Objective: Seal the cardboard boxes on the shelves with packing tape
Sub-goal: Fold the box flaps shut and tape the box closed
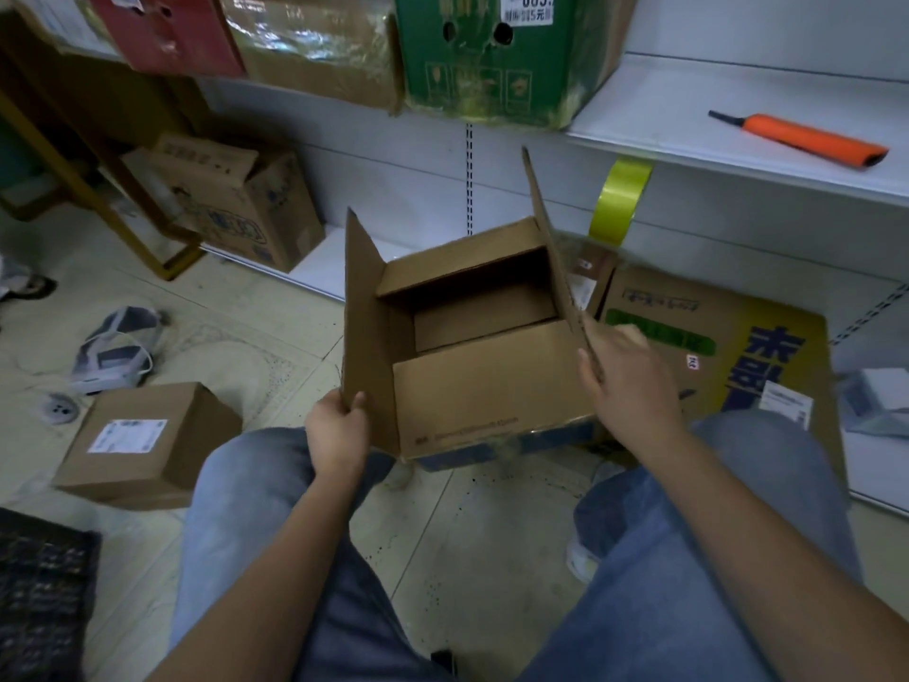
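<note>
A pale tiled floor (472,524) fills the lower part of the frame, and white metal shelves (738,135) run along the wall at the top. Lowest in the frame, two knees in blue jeans are seen, with both forearms reaching up from them toward the centre. At centre frame an open cardboard box (492,386) is held just above the floor. Its left long flap (361,307) is gripped near the lower corner by the left hand (337,430), thumb and fingers curled round the edge. Its right long flap (551,248), standing upright, is pinched near its lower end by the right hand (627,381). The two short flaps are already folded inward.

The step in hand is judged to be the closing of the long flaps. It is best done if both flaps are brought down together until their edges meet along the middle, with no gap or overlap, and pressed flat before any tape is laid.

Beyond the box, right of centre, a strip of yellow packing tape (617,204) is seen hanging from the shelf edge, and an orange-handled cutter (811,137) lies on the shelf at upper right. Further boxes are stacked along the top shelf.
</note>
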Demonstrator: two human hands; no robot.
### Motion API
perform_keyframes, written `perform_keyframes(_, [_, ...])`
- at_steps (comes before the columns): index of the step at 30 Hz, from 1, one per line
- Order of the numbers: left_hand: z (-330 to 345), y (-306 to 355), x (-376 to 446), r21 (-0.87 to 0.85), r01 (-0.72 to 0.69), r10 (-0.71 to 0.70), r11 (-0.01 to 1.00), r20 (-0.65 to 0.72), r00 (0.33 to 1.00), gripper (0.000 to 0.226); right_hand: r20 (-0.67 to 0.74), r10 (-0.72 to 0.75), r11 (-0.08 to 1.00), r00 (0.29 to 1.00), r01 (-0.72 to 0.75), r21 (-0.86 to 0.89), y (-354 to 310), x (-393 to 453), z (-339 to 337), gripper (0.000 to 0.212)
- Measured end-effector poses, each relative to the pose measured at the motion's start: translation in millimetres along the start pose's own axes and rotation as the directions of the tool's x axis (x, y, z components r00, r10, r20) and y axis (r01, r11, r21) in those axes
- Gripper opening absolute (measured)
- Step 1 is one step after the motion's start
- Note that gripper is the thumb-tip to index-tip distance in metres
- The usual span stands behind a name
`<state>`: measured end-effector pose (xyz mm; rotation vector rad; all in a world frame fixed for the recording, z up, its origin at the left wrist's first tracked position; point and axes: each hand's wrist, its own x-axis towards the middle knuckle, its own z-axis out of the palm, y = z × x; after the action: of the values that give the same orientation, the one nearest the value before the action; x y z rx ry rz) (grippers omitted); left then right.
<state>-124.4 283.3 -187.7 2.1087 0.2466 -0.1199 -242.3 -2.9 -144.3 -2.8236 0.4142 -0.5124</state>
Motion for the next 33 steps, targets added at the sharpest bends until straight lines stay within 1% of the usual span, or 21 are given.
perform_keyframes(2, [-6.8, -0.7, 16.6, 0.033, -0.015, 0.013, 0.999, 0.042, 0.999, 0.012, 0.130, 0.059, 0.992, 0.990, -0.073, 0.102, -6.9, 0.6, -2.7, 0.067])
perform_keyframes(4, [-13.5, -2.6, 29.7, 0.043, -0.029, 0.026, 0.999, 0.056, 0.998, 0.013, 0.194, 0.126, 0.985, 0.973, -0.146, 0.093, -13.6, 3.9, -15.1, 0.083])
perform_keyframes(5, [-15.0, -4.2, 34.1, 0.041, -0.030, 0.028, 0.999, 0.050, 0.998, 0.014, 0.149, 0.107, 0.994, 0.983, -0.111, 0.020, -21.1, 9.5, -21.3, 0.085])
perform_keyframes(8, [-10.8, -7.7, 36.1, 0.053, -0.032, 0.031, 0.998, 0.019, 0.999, 0.016, -0.036, -0.166, 0.961, 0.985, 0.154, -0.231, -59.0, 45.2, -17.9, 0.075])
perform_keyframes(10, [-5.4, -8.5, 33.5, 0.062, -0.033, 0.034, 0.998, -0.014, 0.999, 0.016, 0.095, -0.223, 0.932, 0.970, 0.240, -0.272, -84.4, 88.1, 4.9, 0.071])
perform_keyframes(13, [0.2, -6.9, 34.3, 0.037, 0.015, -0.012, 0.999, -0.056, 0.998, 0.017, 0.361, -0.001, 0.902, 0.933, 0.156, -0.402, -92.6, 153.1, 62.6, 0.075])
perform_keyframes(15, [2.6, -5.4, 31.9, 0.033, 0.014, -0.012, 0.999, -0.069, 0.998, 0.015, 0.515, 0.174, 0.908, 0.839, 0.066, -0.414, -75.5, 172.7, 107.2, 0.074])
perform_keyframes(18, [8.9, -3.6, 21.0, 0.075, -0.057, 0.062, 0.996, -0.070, 0.996, 0.012, 0.746, 0.325, 0.919, 0.581, -0.009, -0.393, -47.4, 162.9, 146.6, 0.070])
perform_keyframes(19, [12.1, -4.8, 17.0, 0.103, -0.094, 0.101, 0.990, -0.064, 0.993, 0.013, 0.774, 0.336, 0.923, 0.537, -0.025, -0.383, -46.3, 155.2, 147.2, 0.070])
perform_keyframes(20, [16.4, -6.3, 13.0, 0.141, -0.130, 0.139, 0.981, -0.052, 0.989, 0.017, 0.774, 0.318, 0.933, 0.547, -0.038, -0.357, -49.4, 148.4, 142.8, 0.068])
perform_keyframes(21, [21.5, -7.4, 9.7, 0.185, -0.164, 0.172, 0.969, -0.030, 0.985, 0.025, 0.742, 0.256, 0.952, 0.619, -0.030, -0.303, -55.2, 142.0, 135.8, 0.062])
perform_keyframes(22, [26.9, -7.9, 6.5, 0.236, -0.190, 0.195, 0.953, 0.004, 0.981, 0.034, 0.659, 0.145, 0.976, 0.738, 0.001, -0.217, -63.6, 133.0, 124.5, 0.054])
perform_keyframes(24, [39.1, -6.2, 0.7, 0.333, -0.236, 0.226, 0.913, 0.068, 0.972, 0.050, 0.288, -0.124, 0.990, 0.950, 0.136, -0.021, -82.0, 106.0, 89.0, 0.038])
perform_keyframes(25, [45.3, -3.7, -2.0, 0.375, -0.262, 0.242, 0.889, 0.100, 0.965, 0.056, 0.027, -0.206, 0.979, 0.978, 0.205, 0.014, -88.4, 90.4, 65.6, 0.032])
perform_keyframes(26, [51.9, -0.9, -4.9, 0.418, -0.285, 0.253, 0.862, 0.132, 0.959, 0.061, -0.205, -0.211, 0.977, 0.956, 0.213, -0.012, -90.0, 76.6, 43.4, 0.029])
perform_keyframes(27, [59.2, 2.9, -7.9, 0.466, -0.306, 0.259, 0.830, 0.164, 0.952, 0.065, -0.355, -0.151, 0.989, 0.923, 0.137, -0.063, -85.7, 63.0, 23.6, 0.031])
perform_keyframes(28, [67.5, 5.5, -10.7, 0.518, -0.324, 0.252, 0.791, 0.207, 0.945, 0.068, -0.407, -0.044, 0.994, 0.912, 0.000, -0.107, -74.7, 50.9, 9.4, 0.040])
perform_keyframes(29, [76.1, 7.2, -12.7, 0.561, -0.343, 0.241, 0.754, 0.249, 0.938, 0.069, -0.368, 0.097, 0.983, 0.925, -0.146, -0.109, -59.2, 41.9, 2.4, 0.055])
perform_keyframes(30, [83.9, 8.6, -14.4, 0.586, -0.359, 0.235, 0.727, 0.279, 0.931, 0.070, -0.236, 0.255, 0.961, 0.938, -0.273, -0.047, -41.6, 36.5, 3.7, 0.072])
perform_keyframes(31, [91.9, 10.3, -16.1, 0.597, -0.374, 0.235, 0.710, 0.301, 0.924, 0.070, -0.023, 0.388, 0.920, 0.921, -0.386, 0.070, -26.8, 33.2, 9.5, 0.085])
perform_keyframes(33, [107.1, 10.3, -17.4, 0.607, -0.397, 0.234, 0.688, 0.332, 0.914, 0.071, 0.349, 0.420, 0.822, 0.838, -0.514, 0.244, -17.9, 29.8, 25.2, 0.091])
